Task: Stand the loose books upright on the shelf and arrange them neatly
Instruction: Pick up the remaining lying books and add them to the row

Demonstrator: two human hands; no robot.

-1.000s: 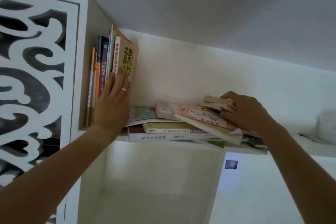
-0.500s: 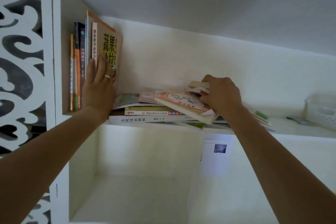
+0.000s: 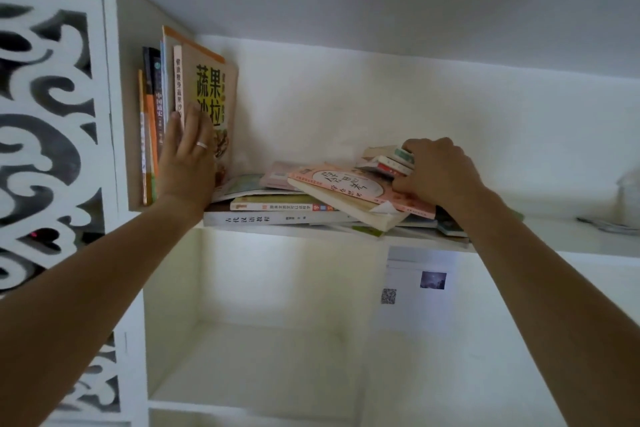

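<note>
Paper is what both hands are dealing with, and mostly soft-covered paper at that. Nearest the camera, the left hand (image 3: pixel 188 163) lies flat with straight fingers against the cover of the outermost standing book (image 3: pixel 211 94), propping a short row of upright books (image 3: pixel 157 125) against the side panel (image 3: pixel 130 107) at the left end of the shelf (image 3: pixel 433 242); it presses rather than grasps. A little further in, the loose pile (image 3: pixel 294 208) lies flat and skewed on the shelf board, a pink-covered paperback (image 3: pixel 349 185) tilted on top with one corner overhanging the edge. The right hand (image 3: pixel 438 173) has its fingers curled over a few small books (image 3: pixel 394 161) at the back right of the pile, seemingly gripping them, though the fingertips are hidden. These look light and bendy, with smooth covers likely to slide over one another, so a handful is best pinched near the spines, thumb below and fingers above. The thicker white volume (image 3: pixel 273 218) at the bottom probably wants a fuller grip.
</note>
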